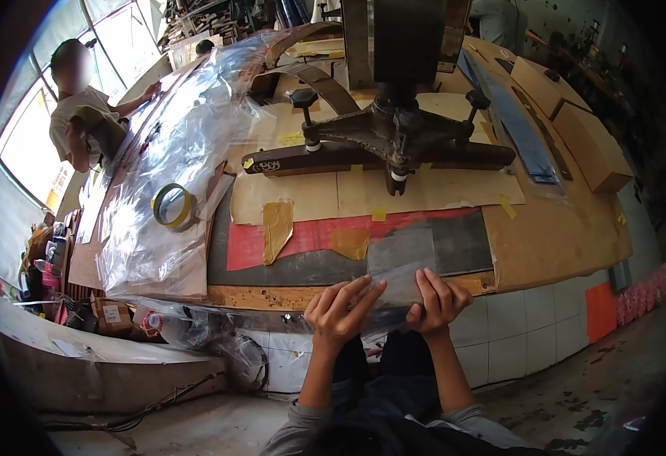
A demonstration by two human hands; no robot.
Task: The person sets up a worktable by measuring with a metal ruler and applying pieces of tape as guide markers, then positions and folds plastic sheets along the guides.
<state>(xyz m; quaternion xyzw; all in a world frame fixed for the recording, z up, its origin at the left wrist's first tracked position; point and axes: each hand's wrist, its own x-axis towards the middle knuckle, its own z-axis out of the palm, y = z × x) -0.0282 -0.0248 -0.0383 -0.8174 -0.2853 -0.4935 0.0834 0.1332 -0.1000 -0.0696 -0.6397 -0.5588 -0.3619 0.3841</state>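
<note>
At the near edge of the table, my left hand (342, 305) and my right hand (438, 299) are on either side of a clear plastic sheet (398, 286). Both thumbs and fingers press toward the plastic, which lies over the table's wooden edge (295, 297). Beyond my hands is a dark panel (458, 242) with a grey rectangular patch and a torn red layer (251, 247). Two brown tape pieces (277, 228) stick to the panel area. Above stands a dark metal clamp frame (400, 137) with a long bar.
A yellow tape roll (172, 205) rests on crumpled plastic film (147, 254) at the left. Another person (82, 114) stands at the far left edge. Cardboard boxes (591, 144) and blue strips (519, 140) lie at the right. Boxes and bags are below the table's left side.
</note>
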